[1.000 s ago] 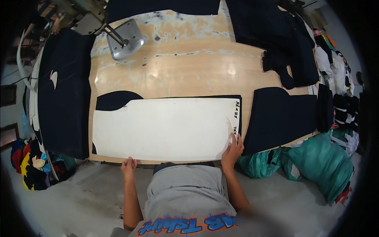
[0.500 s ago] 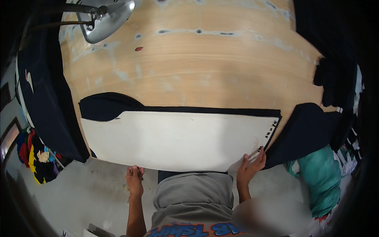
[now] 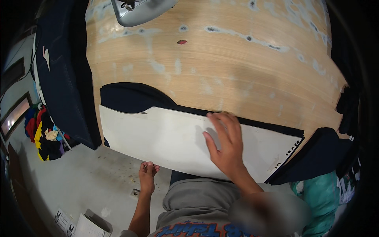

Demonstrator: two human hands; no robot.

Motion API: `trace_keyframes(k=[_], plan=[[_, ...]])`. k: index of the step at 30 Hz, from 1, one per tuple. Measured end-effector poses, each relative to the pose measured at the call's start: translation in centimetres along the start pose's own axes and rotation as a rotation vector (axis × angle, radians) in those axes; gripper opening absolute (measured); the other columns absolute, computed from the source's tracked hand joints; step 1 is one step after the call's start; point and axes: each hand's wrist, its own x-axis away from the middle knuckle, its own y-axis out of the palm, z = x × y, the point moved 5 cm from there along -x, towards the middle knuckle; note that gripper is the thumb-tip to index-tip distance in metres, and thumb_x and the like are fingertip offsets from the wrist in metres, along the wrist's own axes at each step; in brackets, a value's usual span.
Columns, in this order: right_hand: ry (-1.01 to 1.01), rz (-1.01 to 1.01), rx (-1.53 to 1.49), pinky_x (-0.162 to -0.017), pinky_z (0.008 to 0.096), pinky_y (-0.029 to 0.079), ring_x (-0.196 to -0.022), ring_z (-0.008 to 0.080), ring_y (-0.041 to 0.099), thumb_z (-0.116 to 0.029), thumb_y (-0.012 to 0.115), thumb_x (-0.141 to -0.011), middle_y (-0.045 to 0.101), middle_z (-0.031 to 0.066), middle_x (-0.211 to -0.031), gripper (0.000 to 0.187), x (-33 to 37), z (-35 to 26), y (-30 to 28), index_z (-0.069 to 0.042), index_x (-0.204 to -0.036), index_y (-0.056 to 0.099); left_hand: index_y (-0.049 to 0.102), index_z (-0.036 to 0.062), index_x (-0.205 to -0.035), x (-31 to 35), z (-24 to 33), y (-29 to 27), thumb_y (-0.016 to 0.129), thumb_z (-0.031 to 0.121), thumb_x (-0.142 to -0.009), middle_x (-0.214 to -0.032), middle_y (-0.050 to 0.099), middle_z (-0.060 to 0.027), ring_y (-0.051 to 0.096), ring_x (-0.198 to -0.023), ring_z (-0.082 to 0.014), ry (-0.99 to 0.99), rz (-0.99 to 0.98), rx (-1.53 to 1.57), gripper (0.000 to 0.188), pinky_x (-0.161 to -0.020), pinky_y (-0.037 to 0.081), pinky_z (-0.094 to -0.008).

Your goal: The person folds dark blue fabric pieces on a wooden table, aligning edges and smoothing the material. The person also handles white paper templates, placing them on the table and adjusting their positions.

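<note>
A long white pattern board (image 3: 177, 138) with a notched far-left corner lies on dark navy fabric (image 3: 134, 94) along the near edge of the table. The fabric shows beyond the board's far side, widest at the left, where its edge is curved. My right hand (image 3: 229, 148) is over the board, fingers spread, with fingertips at its far edge. Low at the near edge, my left hand (image 3: 147, 176) has its fingers pinched together beside the board. Whatever it holds, if anything, is too small to make out.
The wooden table (image 3: 221, 71) has pale patches. A grey lamp head (image 3: 144, 12) hangs at its far side. Navy cloth (image 3: 65, 79) drapes the left side, and another navy piece (image 3: 321, 158) lies at the right. Colourful fabric scraps (image 3: 49, 132) and a green bag (image 3: 319, 201) sit beyond the table.
My right hand has moved from the board's right end to its far edge, left of before. The left hand stays low by the near edge. The whole view has turned and shifted.
</note>
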Motion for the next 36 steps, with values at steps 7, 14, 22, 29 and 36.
trace_keyframes(k=[7, 14, 22, 29, 36], plan=[[-0.124, 0.068, 0.147, -0.119, 0.0547, 0.042, -0.126, 0.033, 0.06, -0.012, 0.081, -0.091, 0.063, 0.0138, -0.13, 0.049, 1.1, 1.1, 3.1, -0.005, -0.138, 0.071, 0.055, 0.0043, -0.109, 0.3, -0.1, 0.4, 0.063, 0.025, -0.113, -0.094, 0.065, -0.0068, 0.068, -0.087, -0.0163, 0.044, -0.021, 0.029, 0.023, -0.086, 0.061, -0.0336], [-0.176, 0.079, 0.221, -0.121, 0.0566, 0.04, -0.128, 0.0355, 0.058, -0.011, 0.075, -0.093, 0.061, 0.0155, -0.13, 0.048, 1.0, 0.8, 3.7, -0.004, -0.141, 0.069, 0.055, 0.0036, -0.112, 0.3, -1.2, 0.3, 0.064, 0.025, -0.112, -0.096, 0.064, -0.0068, 0.068, -0.09, -0.0167, 0.063, 0.026, 0.08, 0.023, -0.09, 0.06, -0.0352], [-0.248, 0.135, 0.281, -0.12, 0.0609, 0.039, -0.13, 0.0407, 0.054, -0.008, 0.069, -0.096, 0.058, 0.0194, -0.132, 0.048, 1.9, -0.4, 3.9, -0.003, -0.143, 0.062, 0.056, -0.0062, -0.124, 2.3, -4.3, 2.5, 0.067, 0.019, -0.11, -0.107, 0.067, -0.0141, 0.072, -0.094, -0.0203, 0.099, 0.055, 0.271, 0.032, -0.087, 0.065, -0.0336], [-0.271, 0.177, 0.307, -0.116, 0.0545, 0.04, -0.132, 0.041, 0.051, -0.008, 0.067, -0.097, 0.058, 0.0211, -0.134, 0.046, 2.7, -1.4, 4.2, -0.003, -0.143, 0.062, 0.056, -0.0114, -0.125, 3.1, -5.3, 4.0, 0.072, 0.013, -0.106, -0.106, 0.066, -0.0161, 0.073, -0.092, -0.0208, 0.301, 0.084, 0.478, 0.035, -0.084, 0.066, -0.0329], [-0.308, 0.181, 0.332, -0.115, 0.0516, 0.041, -0.13, 0.0414, 0.052, -0.008, 0.066, -0.099, 0.058, 0.0221, -0.136, 0.045, 3.2, -1.3, 4.4, -0.004, -0.144, 0.062, 0.06, -0.007, -0.112, 0.6, -5.8, 5.0, 0.073, 0.014, -0.104, -0.101, 0.068, -0.015, 0.076, -0.079, -0.0203, 0.408, 0.052, 0.556, 0.026, -0.07, 0.067, -0.0318]])
